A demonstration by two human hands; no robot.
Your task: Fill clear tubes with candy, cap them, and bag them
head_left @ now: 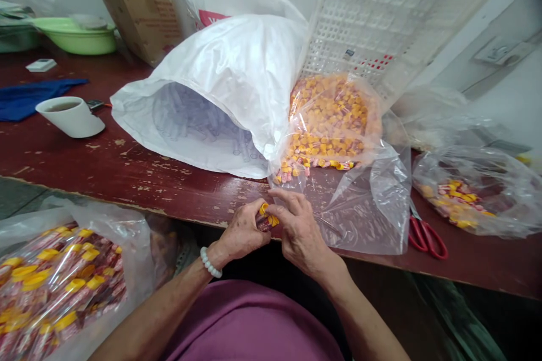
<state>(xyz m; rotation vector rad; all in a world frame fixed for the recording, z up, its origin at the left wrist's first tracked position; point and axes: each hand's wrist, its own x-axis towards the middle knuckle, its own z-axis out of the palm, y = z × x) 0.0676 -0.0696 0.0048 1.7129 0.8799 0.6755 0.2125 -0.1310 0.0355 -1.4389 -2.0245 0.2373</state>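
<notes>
Along the near edge of the worktop (169,186), the left hand (245,230) is curling its fingers around small yellow-capped pieces (266,221); their number is hidden by the grip. The right hand (298,224) is setting its thumb against them, and whether it is pinching I cannot tell. To the left, a strip of scuffed worktop is running between that edge and a white sack (237,56); to the right, a clear plastic bag (381,203) is spreading almost to the edge, crowding the room there. The held pieces are showing bright yellow tops over dark reddish bodies. Both forearms are angling inward from the near side, the left wrist wearing a beaded bracelet (210,263). Farther out, red-handled scissors (425,237) are lying right, a white cup (71,118) is standing far left, and a bag of yellow-capped tubes (135,237) is bulging near left, below the worktop.
</notes>
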